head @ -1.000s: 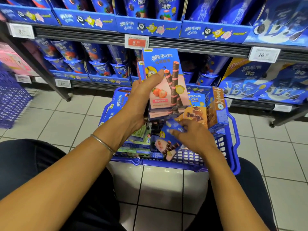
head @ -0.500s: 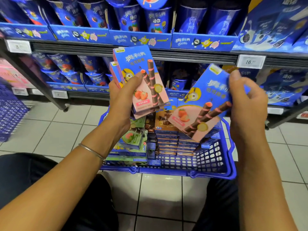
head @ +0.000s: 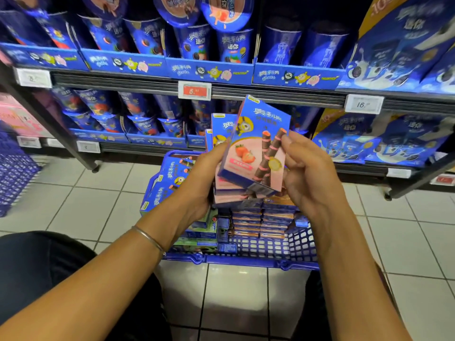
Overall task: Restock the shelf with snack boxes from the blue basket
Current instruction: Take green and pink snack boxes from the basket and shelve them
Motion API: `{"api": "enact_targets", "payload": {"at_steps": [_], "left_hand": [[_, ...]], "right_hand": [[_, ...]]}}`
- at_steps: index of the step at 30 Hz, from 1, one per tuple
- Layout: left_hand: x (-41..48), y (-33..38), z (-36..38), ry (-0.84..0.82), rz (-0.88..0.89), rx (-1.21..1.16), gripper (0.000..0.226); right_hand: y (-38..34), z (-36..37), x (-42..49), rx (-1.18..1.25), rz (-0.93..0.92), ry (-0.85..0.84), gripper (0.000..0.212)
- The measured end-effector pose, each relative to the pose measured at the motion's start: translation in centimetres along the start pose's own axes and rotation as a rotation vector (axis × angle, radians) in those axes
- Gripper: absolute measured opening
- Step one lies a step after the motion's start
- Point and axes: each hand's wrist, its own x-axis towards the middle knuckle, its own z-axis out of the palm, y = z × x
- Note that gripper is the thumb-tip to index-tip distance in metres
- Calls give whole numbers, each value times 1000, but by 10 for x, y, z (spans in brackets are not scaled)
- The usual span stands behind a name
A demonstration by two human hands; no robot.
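Your left hand curls its fingers round the boxes over the basket, and your right hand pinches the front one's edge.

Tapered blue cookie cups stand in rows inside cardboard display trays printed with cartoon characters, along the front edge of the upper tier. More cups fill the tier below. A red price tag sits mid-rail, a white price tag marked 16 to its right, and another white tag near the left end. Large blue cookie bags fill the right side. Pink packs show at the far left, above a blurred blue lattice-walled container. White floor tiles lie below.
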Motion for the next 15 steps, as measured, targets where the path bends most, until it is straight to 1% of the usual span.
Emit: {"api": "enact_targets", "payload": {"at_steps": [1, 4, 7, 8, 10, 12, 13, 15], "left_hand": [[0, 2, 1, 9, 6, -13, 49], [2, 6, 3, 52, 34, 5, 55], [6, 10, 3, 76, 56, 58, 64], [8, 11, 2, 75, 55, 58, 72], [13, 12, -4, 66, 31, 50, 95], [21, 13, -10, 56, 40, 47, 105], [25, 13, -12, 64, 63, 52, 108], [34, 14, -16, 125, 95, 69, 128]], "right_hand": [[3, 2, -3, -31, -7, -4, 55], [13, 11, -9, -93, -2, -35, 40], [15, 15, -4, -111, 23, 17, 37], [16, 16, -1, -119, 29, 34, 38], [16, 19, 7, -123, 25, 43, 34], [18, 22, 15, -145, 15, 22, 25], [20, 24, 20, -165, 7, 15, 23], [23, 28, 30, -200, -11, 11, 23]]}}
